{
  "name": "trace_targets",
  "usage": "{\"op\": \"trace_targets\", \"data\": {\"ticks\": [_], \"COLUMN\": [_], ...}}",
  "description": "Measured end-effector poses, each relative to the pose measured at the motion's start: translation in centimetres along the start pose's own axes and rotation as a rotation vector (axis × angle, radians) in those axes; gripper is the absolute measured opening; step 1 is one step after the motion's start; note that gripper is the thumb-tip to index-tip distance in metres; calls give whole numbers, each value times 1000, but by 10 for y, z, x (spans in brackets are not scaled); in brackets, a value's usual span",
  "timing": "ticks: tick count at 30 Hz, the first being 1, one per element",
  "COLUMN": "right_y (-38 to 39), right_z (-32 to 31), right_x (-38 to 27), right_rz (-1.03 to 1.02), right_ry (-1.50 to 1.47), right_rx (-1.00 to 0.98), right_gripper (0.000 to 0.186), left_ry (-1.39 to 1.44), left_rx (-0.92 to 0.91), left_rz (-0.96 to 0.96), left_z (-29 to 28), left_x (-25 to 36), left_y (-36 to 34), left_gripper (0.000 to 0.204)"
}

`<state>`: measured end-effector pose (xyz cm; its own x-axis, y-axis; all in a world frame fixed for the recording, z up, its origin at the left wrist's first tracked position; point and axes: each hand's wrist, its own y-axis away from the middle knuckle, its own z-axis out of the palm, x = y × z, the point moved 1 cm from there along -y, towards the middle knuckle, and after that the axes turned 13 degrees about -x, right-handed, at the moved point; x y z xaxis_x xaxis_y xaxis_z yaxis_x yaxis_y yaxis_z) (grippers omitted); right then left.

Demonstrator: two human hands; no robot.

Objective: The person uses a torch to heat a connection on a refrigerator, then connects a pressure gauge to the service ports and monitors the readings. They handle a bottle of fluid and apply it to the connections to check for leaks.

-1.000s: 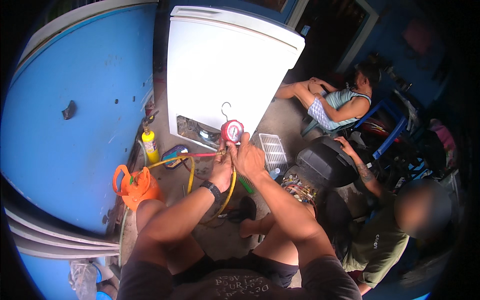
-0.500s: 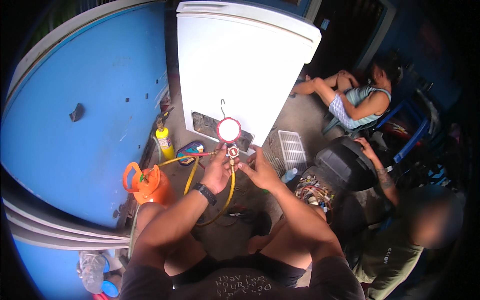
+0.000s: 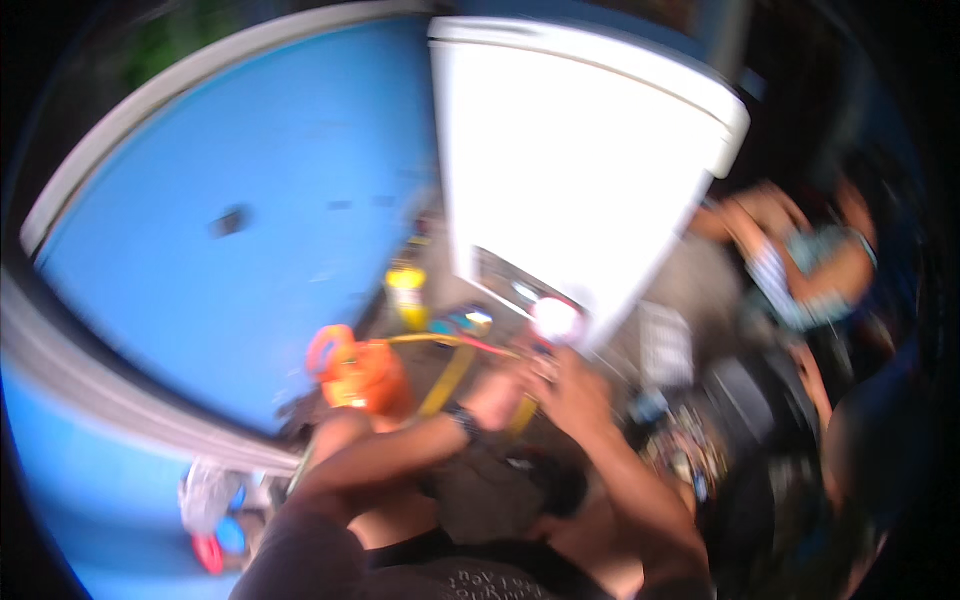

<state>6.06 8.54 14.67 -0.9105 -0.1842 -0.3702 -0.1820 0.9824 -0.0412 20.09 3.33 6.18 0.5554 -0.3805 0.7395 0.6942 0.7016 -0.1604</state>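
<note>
Motion blur softens the whole head view. My left hand (image 3: pixel 500 392) grips the gauge manifold below a round red-rimmed gauge (image 3: pixel 556 320); a red hose and yellow hoses (image 3: pixel 445 385) run from it. My right hand (image 3: pixel 575 395) is at the manifold's right side, its fingers too blurred to tell their grip. Behind the gauge stands a white appliance (image 3: pixel 580 150) with an opening low in its front. An orange gas cylinder (image 3: pixel 370 380) stands left of my hands, a yellow bottle (image 3: pixel 408 295) behind it.
A blue panel (image 3: pixel 220 300) curves along the left. A white slatted panel (image 3: pixel 665 340), a dark case (image 3: pixel 750 390) and a pile of fittings (image 3: pixel 685 455) lie right. A seated person (image 3: pixel 810 280) is behind them; a second person's arm (image 3: pixel 815 385) reaches in nearer.
The view has swung, so the scene sits further right and lower and is smeared. My hands and the gauge have moved down and right in the picture.
</note>
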Motion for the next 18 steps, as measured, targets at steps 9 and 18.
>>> {"op": "trace_targets", "data": {"ticks": [9, 18], "right_y": [57, 39], "right_z": [-60, -53], "right_x": [1, -20], "right_rz": [-96, -219], "right_ry": [91, -40], "right_rx": [-105, -152], "right_gripper": [61, 57], "left_ry": [-1817, -2215], "left_rx": [530, 1048], "left_rz": [-475, -175], "left_z": [-41, -102], "left_x": [90, 60], "left_y": [103, 165], "left_gripper": [31, 29]}}
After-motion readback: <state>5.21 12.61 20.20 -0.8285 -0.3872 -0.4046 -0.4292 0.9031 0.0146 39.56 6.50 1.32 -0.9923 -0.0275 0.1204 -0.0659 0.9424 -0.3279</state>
